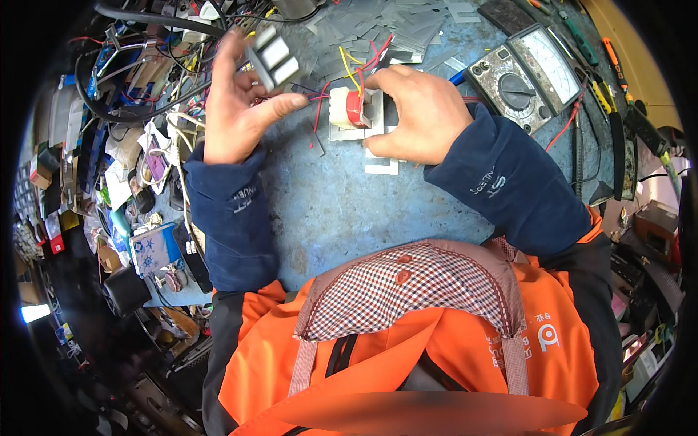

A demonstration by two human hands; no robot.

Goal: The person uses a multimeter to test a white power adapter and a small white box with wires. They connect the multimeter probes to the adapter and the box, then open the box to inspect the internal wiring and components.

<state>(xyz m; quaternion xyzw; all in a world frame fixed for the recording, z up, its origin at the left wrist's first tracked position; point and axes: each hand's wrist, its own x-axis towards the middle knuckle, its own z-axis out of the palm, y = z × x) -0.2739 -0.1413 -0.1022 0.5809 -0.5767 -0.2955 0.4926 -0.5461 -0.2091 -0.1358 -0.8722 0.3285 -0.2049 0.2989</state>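
On the blue bench, my right hand curls around the right side of a transformer coil, a white bobbin with a red band. Its thumb and fingers grip the grey metal plates at the coil's side. Yellow wires and red wires rise from the coil. My left hand is raised to the left, its thumb stretched toward the coil. At its fingers is a slightly blurred E-shaped metal piece with a dark back and three bright prongs; the fingers behind it are partly hidden. A flat metal plate lies below my right hand.
Many loose thin metal plates cover the far bench. An analog multimeter lies at the right, near screwdrivers and pliers. Tangled cables and clutter crowd the left. A blue-and-white box sits at the bench's left edge.
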